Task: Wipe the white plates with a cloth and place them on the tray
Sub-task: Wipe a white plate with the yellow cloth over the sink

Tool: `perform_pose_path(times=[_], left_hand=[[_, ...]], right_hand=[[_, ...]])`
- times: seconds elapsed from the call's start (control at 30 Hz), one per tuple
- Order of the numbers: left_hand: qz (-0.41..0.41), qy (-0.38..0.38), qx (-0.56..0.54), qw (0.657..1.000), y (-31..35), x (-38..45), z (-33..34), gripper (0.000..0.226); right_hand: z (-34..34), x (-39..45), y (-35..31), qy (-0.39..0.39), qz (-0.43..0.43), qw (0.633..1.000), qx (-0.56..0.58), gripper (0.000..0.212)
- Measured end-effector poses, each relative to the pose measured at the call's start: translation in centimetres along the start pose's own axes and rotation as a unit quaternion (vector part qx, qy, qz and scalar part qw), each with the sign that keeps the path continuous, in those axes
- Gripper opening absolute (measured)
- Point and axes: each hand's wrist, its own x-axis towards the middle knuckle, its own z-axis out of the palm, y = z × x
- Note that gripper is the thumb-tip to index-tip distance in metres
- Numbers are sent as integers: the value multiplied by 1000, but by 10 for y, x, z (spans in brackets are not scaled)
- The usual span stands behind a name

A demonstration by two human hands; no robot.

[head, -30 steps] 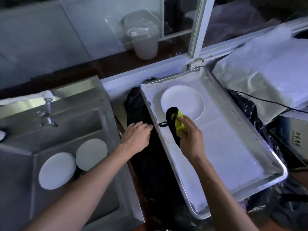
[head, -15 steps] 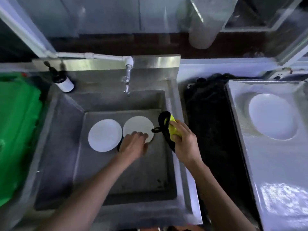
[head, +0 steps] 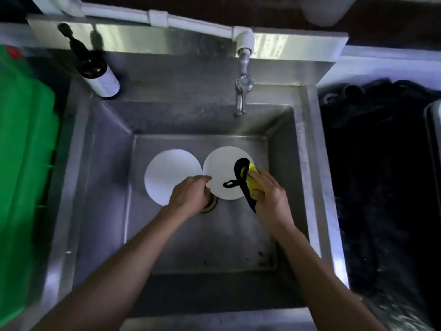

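A green bin [head: 23, 163] stands left of a steel sink [head: 100, 187], a dark pump bottle [head: 95, 70] at its back rim. In the basin lie two white plates: the left plate [head: 167, 173] flat, the right plate [head: 222, 170] just beside it. The left hand [head: 191, 197], fingers curled, grips the right plate's near-left edge. The right hand [head: 269, 199] clutches a yellow-and-black cloth [head: 248, 180], its long axis running near-to-far, over that plate's right side. The tray's edge [head: 433, 139] shows at far right.

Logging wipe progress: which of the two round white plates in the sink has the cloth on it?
The right-hand round white plate, under the yellow-and-black cloth gripped by the right hand. The left-hand white plate lies bare.
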Motion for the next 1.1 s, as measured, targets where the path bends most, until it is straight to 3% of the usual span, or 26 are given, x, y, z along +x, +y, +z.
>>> perform_pose_path(times=[0.3,0.63,0.97,1.1], left_hand=[[8,30,-27,999,-12,91,32,36],[2,29,-22,999,-14,166,65,47],[-53,49,-65,995,-16,188,83,37],[-61,66,-57,994,-14,185,90,47]], right_hand=[[41,58,61,-5,22,1000,6,59],[66,93,103,36,21,998,42,66],[76,93,115,8,86,993,82,60],[77,88,116,9,99,990,96,59]])
